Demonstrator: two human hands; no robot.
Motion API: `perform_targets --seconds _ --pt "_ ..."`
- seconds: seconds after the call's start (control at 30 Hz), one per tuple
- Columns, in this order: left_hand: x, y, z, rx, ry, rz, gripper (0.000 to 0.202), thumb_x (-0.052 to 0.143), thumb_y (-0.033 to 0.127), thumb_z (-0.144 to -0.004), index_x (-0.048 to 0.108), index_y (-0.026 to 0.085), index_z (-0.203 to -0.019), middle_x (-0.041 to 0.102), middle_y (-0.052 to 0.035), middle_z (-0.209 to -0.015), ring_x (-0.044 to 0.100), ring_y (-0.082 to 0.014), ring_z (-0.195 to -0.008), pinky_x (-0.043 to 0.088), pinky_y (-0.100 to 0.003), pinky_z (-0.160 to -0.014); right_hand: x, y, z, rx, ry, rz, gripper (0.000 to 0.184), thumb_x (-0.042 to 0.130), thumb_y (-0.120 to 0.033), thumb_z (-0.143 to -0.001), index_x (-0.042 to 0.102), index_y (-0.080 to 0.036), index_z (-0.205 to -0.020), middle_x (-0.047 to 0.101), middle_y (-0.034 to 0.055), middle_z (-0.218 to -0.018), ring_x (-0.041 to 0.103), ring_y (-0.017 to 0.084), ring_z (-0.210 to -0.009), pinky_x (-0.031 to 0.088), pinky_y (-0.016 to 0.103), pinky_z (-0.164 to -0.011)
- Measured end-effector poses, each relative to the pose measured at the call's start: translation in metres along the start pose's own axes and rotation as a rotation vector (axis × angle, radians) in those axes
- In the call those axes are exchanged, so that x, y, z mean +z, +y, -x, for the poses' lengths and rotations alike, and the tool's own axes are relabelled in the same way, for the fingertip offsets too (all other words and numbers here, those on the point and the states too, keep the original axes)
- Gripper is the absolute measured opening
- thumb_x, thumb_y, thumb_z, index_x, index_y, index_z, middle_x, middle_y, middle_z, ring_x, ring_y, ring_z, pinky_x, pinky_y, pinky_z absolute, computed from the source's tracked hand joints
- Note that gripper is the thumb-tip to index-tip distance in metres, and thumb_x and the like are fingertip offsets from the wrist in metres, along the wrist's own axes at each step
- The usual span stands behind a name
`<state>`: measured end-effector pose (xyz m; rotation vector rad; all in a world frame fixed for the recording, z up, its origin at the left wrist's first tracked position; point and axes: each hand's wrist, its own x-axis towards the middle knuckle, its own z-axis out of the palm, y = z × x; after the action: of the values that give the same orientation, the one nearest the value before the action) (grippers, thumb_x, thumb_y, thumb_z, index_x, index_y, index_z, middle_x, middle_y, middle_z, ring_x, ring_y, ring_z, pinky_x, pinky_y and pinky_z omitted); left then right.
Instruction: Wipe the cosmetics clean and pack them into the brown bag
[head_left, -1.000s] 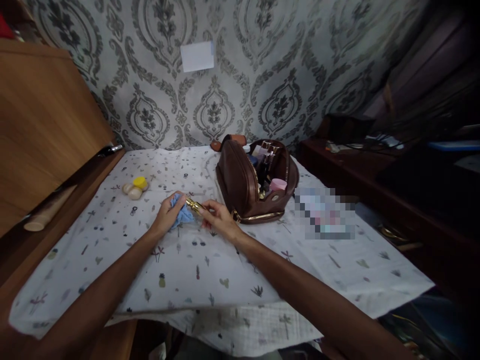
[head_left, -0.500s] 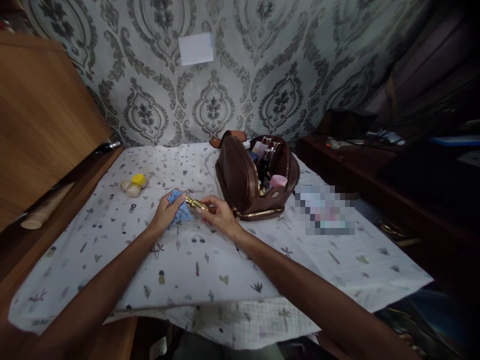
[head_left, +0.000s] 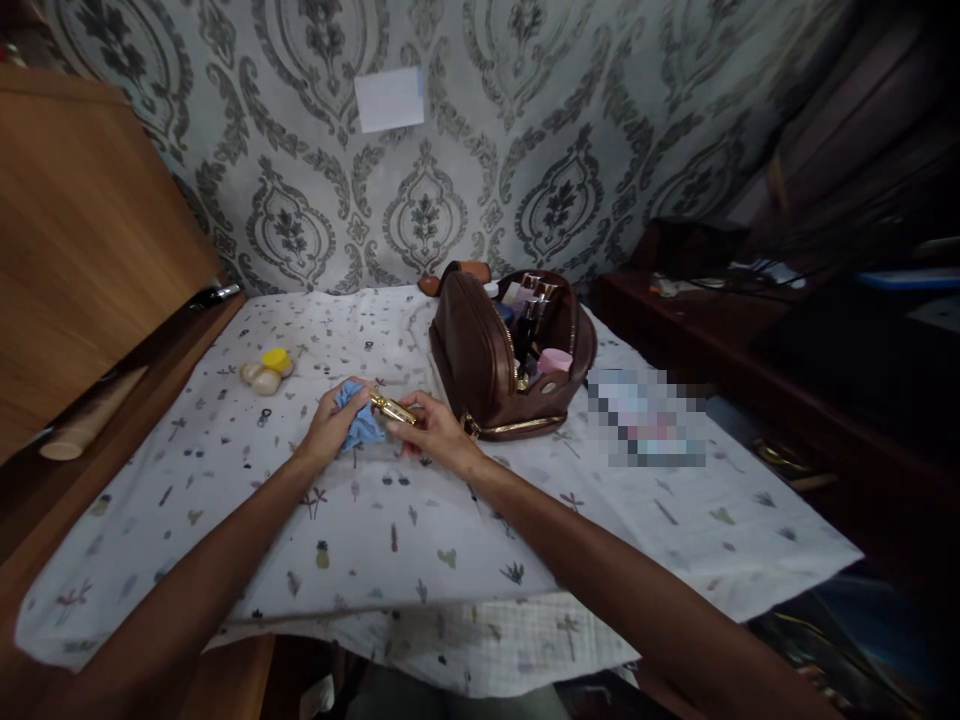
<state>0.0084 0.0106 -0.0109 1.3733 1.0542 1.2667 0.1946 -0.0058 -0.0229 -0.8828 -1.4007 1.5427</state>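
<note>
My left hand (head_left: pixel 328 425) is closed around a crumpled blue cloth (head_left: pixel 361 425), which is bunched against one end of a shiny gold tube (head_left: pixel 393 408). The tube looks like a cosmetic item; its exact kind is too small to make out. Its other end is pinched in the fingers of my right hand (head_left: pixel 439 432). Both hands are over the patterned white tablecloth (head_left: pixel 352 540). Just beyond my right hand stands an open brown leather cosmetic bag (head_left: pixel 472 350), filled with bottles and a pink-lidded jar (head_left: pixel 556 361).
Left of the hands lies a pale lobed object (head_left: pixel 261 378) with a yellow cap (head_left: pixel 276 359). A blurred-out flat item (head_left: pixel 645 418) lies right of the bag. Wooden furniture (head_left: pixel 90 240) borders the left side, and a dark desk (head_left: pixel 675 340) the right. A patterned wall rises behind.
The gold tube has turned slightly in my right fingers, showing more of its side. The cloth stays at its left end. The view has shifted very slightly.
</note>
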Motion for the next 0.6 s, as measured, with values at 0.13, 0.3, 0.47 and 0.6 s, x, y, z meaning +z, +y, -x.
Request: perform_targets --seconds 0.13,0.3,0.47,0.6 --pt "-0.001 0.001 0.000 0.005 -0.036 -0.004 0.045 0.075 0.057 -0.073 0.066 0.015 -0.086 0.058 0.0032 -0.064 0.051 -0.0098 -0.058 0.041 -0.020 -0.056 -0.001 0.001 0.001 -0.006 -0.039 0.021 0.051 0.071 -0.064 -0.074 0.051 -0.021 -0.092 0.064 -0.0049 -0.068 0.057 0.009 -0.046 0.040 0.019 -0.042" --pt "0.001 0.001 0.000 0.004 -0.016 0.049 0.043 0.078 0.055 -0.071 0.067 0.015 -0.083 0.058 0.0029 -0.063 0.051 -0.0091 -0.057 0.041 -0.019 -0.054 -0.001 -0.001 0.000 -0.009 -0.056 0.022 0.055 0.069 -0.069 -0.073 0.052 -0.021 -0.093 0.065 -0.0029 -0.071 0.061 0.011 -0.051 0.040 0.020 -0.041" --pt "0.007 0.005 0.003 -0.073 0.016 0.193 0.042 0.080 0.052 -0.069 0.069 0.015 -0.087 0.060 0.0023 -0.067 0.054 -0.0090 -0.057 0.044 -0.019 -0.053 -0.002 -0.002 0.001 0.009 -0.024 0.065 0.053 0.065 -0.070 -0.076 0.061 -0.018 -0.084 0.058 -0.0042 -0.061 0.052 0.008 -0.049 0.039 0.019 -0.044" --pt "0.012 0.014 0.005 -0.086 0.002 0.245 0.044 0.084 0.049 -0.064 0.068 0.015 -0.088 0.062 0.0022 -0.069 0.056 -0.0102 -0.059 0.047 -0.020 -0.053 0.000 -0.001 0.002 0.107 -0.094 -0.120 0.057 0.069 -0.071 -0.071 0.064 -0.015 -0.081 0.059 -0.0025 -0.063 0.052 0.008 -0.049 0.040 0.021 -0.044"
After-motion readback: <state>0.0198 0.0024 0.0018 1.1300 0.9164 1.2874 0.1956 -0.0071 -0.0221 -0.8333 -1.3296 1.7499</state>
